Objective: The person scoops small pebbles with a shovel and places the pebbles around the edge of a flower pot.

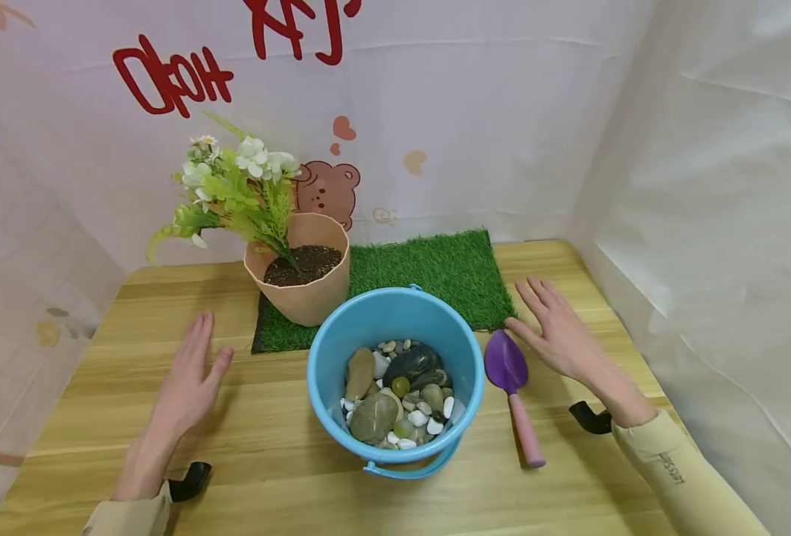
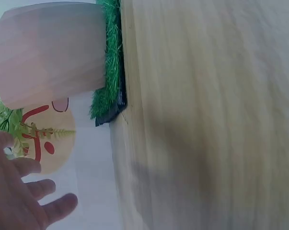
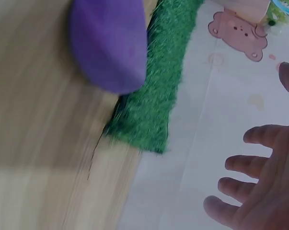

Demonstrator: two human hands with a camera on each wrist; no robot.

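My left hand (image 1: 186,383) is over the left of the wooden table, fingers straight, holding nothing. To its upper right stands a peach flowerpot (image 1: 308,298) with dark soil and a white-flowered plant (image 1: 237,179). My right hand (image 1: 559,331) is spread at the right, also holding nothing, its thumb near the tip of a trowel (image 1: 507,365) with a purple blade and pink handle. Between the hands stands a blue bucket (image 1: 328,402) containing pebbles (image 1: 375,417), its handle lowered toward me. The right wrist view shows the purple trowel blade (image 3: 108,48) beside the turf.
A green artificial turf mat (image 1: 435,272) lies under the pot and behind the bucket. Printed white sheeting (image 1: 502,112) hangs behind the table (image 1: 268,476) and along its sides. Black curved pieces (image 1: 190,482) are at both wrists.
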